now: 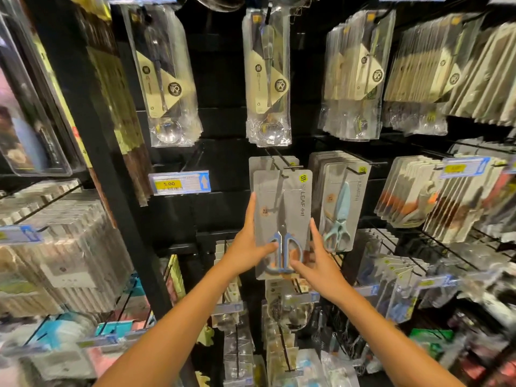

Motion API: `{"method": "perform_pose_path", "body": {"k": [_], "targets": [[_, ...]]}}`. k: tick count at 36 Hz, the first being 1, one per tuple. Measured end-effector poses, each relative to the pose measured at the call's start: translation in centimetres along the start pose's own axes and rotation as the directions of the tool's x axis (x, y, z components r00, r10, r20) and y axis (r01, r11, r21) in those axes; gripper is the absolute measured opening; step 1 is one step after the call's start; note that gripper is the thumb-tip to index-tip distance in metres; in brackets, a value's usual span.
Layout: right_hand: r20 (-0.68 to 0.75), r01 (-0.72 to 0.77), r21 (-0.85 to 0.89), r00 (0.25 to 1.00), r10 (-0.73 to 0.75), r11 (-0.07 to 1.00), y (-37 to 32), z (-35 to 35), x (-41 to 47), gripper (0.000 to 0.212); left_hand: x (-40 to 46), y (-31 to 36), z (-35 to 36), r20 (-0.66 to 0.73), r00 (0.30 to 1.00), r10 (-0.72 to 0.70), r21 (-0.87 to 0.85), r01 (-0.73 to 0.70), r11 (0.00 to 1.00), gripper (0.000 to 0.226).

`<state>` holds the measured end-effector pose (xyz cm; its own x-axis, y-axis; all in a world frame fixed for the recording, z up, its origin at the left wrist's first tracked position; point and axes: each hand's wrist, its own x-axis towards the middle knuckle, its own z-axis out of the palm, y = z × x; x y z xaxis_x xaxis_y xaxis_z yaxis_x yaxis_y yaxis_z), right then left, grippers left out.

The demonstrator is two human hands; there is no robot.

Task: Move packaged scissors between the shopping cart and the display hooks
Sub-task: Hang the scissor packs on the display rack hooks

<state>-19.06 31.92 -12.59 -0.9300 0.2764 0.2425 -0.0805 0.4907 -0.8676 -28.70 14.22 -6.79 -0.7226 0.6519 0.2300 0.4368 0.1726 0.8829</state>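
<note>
1. Both my bare forearms reach up and forward, converging toward each other.
2. My left hand [247, 248] has its fingers stretched upward and its thumb pointing inward toward my right hand, pinching.
3. My right hand [321, 263] sits just beside and slightly below it, fingers spread upward, thumb angled toward the left hand.

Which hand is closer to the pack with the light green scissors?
Right. The right hand holds the blue scissors pack just beside the light green scissors pack; the left hand grips its far edge.
</note>
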Motion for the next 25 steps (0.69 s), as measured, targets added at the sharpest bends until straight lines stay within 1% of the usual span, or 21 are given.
{"method": "perform_pose_path", "body": {"k": [5, 7, 12, 17, 21, 25], "targets": [[0.006, 0.028, -0.028, 1.000, -0.028, 0.999, 0.7, 0.1, 2.5, 0.099, 1.7, -0.9, 0.1, 0.007, 1.000, -0.009, -0.025, 0.009, 1.000, 0.118], [0.001, 0.058, -0.025, 0.998, -0.058, 0.998, 1.0, 0.0, 3.8, 0.098, 2.7, -1.1, 0.1, -0.029, 0.999, -0.031, -0.019, 0.031, 0.999, 0.117], [0.047, 0.080, -0.010, 0.996, -0.079, 0.997, 2.3, -0.4, 6.4, 0.101, 4.6, -1.6, 0.2, -0.078, 0.994, -0.073, -0.003, 0.073, 0.997, 0.119], [0.073, 0.071, -0.016, 0.995, -0.070, 0.997, 3.1, -0.7, 8.2, 0.093, 5.6, -2.1, 0.6, -0.102, 0.993, -0.065, 0.045, 0.070, 0.997, 0.119], [0.051, 0.082, 0.006, 0.995, -0.082, 0.997, 3.5, -0.4, 8.7, 0.094, 5.5, -2.9, 0.9, -0.132, 0.987, -0.093, 0.059, 0.102, 0.993, 0.116], [-0.021, 0.070, 0.075, 0.997, -0.069, 0.995, 4.0, 0.8, 7.6, 0.105, 4.5, -3.8, 1.2, -0.184, 0.975, -0.121, 0.118, 0.145, 0.982, 0.105]]}}
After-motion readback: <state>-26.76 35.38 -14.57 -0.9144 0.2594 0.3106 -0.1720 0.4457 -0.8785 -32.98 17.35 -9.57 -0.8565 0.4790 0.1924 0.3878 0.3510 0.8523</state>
